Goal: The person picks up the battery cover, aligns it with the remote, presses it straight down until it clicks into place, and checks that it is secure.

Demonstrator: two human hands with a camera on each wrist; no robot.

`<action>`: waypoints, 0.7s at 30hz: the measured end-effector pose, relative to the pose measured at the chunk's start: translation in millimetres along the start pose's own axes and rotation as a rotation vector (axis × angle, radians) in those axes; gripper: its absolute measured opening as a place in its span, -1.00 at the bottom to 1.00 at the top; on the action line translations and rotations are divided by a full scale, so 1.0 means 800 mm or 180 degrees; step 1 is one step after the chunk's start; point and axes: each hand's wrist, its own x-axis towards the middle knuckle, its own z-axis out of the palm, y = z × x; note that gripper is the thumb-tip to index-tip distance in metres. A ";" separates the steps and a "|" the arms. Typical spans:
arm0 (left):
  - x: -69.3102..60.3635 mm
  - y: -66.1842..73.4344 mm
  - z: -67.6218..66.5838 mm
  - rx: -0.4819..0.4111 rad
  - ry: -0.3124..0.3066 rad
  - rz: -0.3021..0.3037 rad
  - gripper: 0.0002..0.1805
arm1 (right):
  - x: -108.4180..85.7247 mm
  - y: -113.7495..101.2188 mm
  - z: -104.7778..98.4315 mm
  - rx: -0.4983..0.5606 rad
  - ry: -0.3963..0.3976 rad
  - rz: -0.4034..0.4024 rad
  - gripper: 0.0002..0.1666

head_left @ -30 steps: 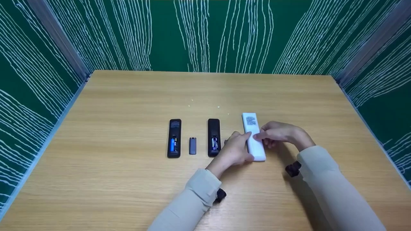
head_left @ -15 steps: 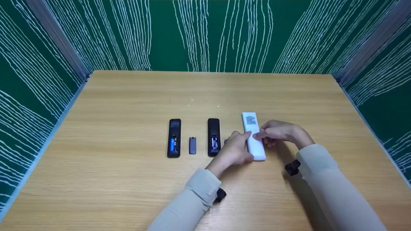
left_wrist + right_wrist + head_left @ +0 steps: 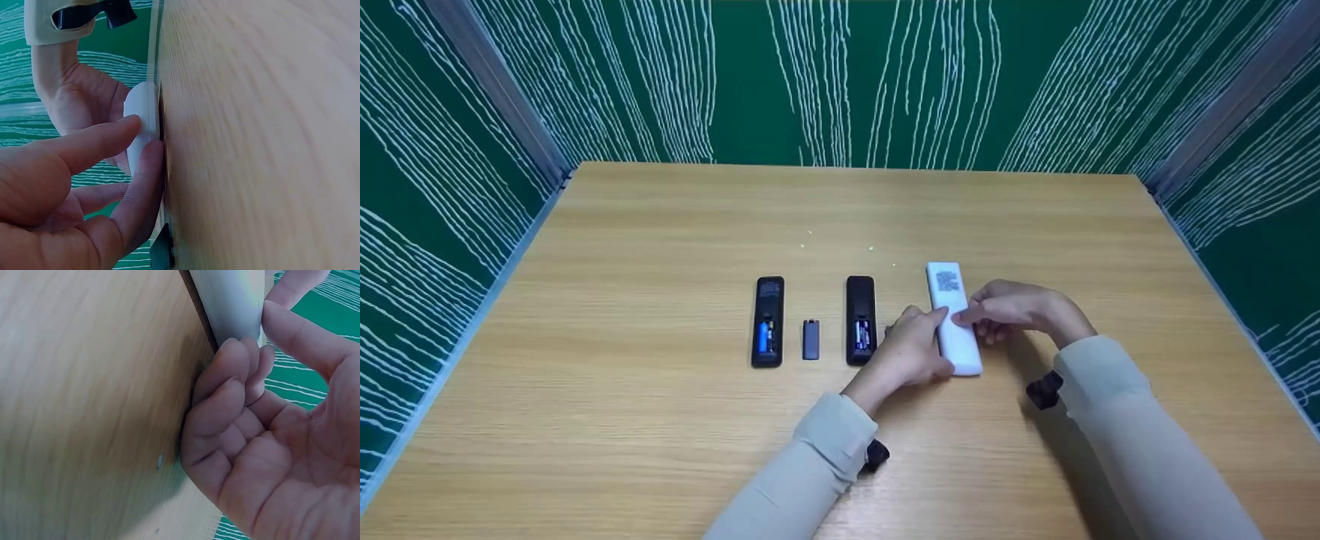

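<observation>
Head view: we have the white remote [image 3: 948, 282] lying on the wooden table [image 3: 660, 420], back up, to the right of two black remotes. The left hand [image 3: 911, 349] pinches its left edge between thumb and fingers; the right hand [image 3: 1011, 312] presses a thumb onto its back, the other fingers curled along the right edge. We judge that this two-sided hold steadies the casing against sliding or turning under the thumb. The left black remote [image 3: 769, 300] and middle black remote [image 3: 860, 300] also lie back up, bays uncovered, presumably for access; we see a blue battery [image 3: 764, 337] in the former and batteries [image 3: 862, 335] in the latter. Between them lies a small dark cover [image 3: 811, 340], likely set there to stay near its remote. Hands hide part of the white back; we cannot tell whether its bay is covered.
</observation>
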 end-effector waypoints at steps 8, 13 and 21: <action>0.000 0.000 0.000 -0.0099 -0.0002 -0.0061 0.05 | 0.001 0.003 0.006 -0.0131 0.0174 -0.0160 -0.62; -0.001 0.001 -0.001 -0.0155 -0.0018 -0.0113 0.05 | -0.002 0.005 0.008 -0.0153 0.0272 -0.0223 -0.60; -0.001 0.000 0.001 -0.0102 0.0006 -0.0088 0.04 | -0.006 0.013 0.010 -0.0160 0.0328 -0.0348 -0.56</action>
